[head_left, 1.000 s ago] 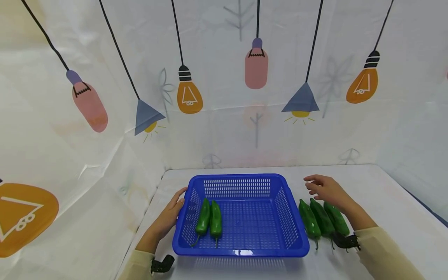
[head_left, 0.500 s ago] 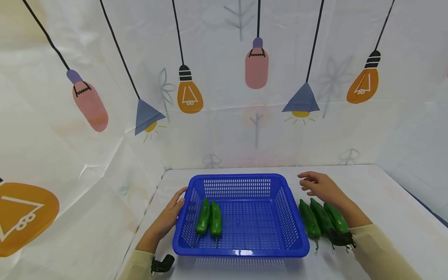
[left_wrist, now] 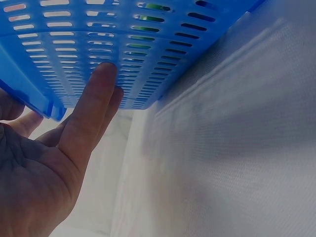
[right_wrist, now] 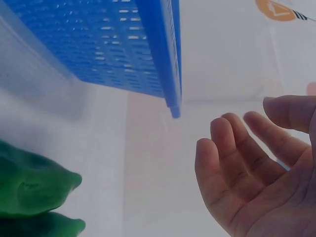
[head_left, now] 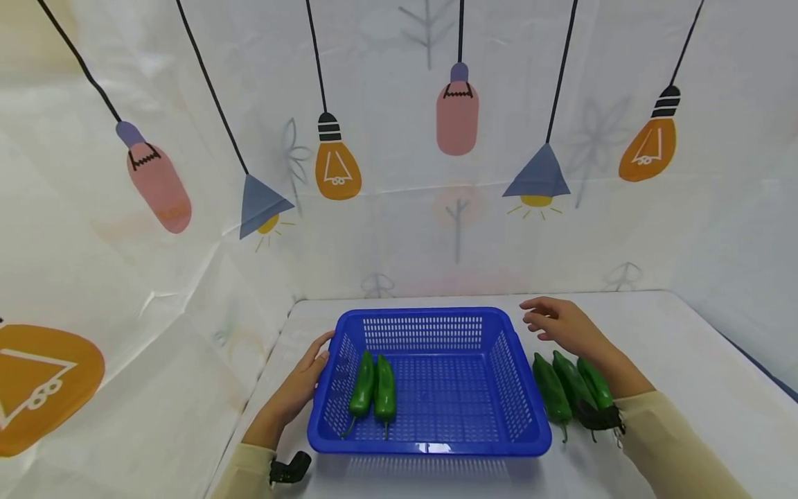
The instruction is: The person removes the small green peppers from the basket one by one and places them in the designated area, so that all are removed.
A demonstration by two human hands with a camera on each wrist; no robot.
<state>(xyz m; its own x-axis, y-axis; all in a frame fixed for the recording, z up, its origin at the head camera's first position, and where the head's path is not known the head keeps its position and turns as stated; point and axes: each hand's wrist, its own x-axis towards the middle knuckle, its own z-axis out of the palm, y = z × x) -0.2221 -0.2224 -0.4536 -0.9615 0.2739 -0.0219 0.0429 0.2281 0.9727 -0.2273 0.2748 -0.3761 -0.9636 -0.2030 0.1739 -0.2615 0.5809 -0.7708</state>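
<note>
A blue perforated plastic basket (head_left: 430,449) stands on the white table, with two green peppers (head_left: 384,395) lying at its left side. My left hand (head_left: 296,384) rests against the basket's left rim. In the left wrist view, its straight fingers (left_wrist: 98,94) touch the slotted outer wall. Beyond the basket's right rim, my right hand (head_left: 570,329) hovers with nothing in it, its fingers loosely bent. Under that forearm lie three more green peppers (head_left: 550,388), side by side with stems toward me; the sleeve and wrist camera partly cover them. Two pepper tips (right_wrist: 44,185) show in the right wrist view.
A black wrist camera (head_left: 290,469) sits on my left wrist, another (head_left: 598,416) on my right. Behind the table (head_left: 679,360) hangs a pale sheet (head_left: 399,229) printed with lamps; it also runs along the left side.
My right hand has moved left and slightly away from me, from above the loose peppers toward the basket's right rim. The left hand, basket and peppers have stayed in place.
</note>
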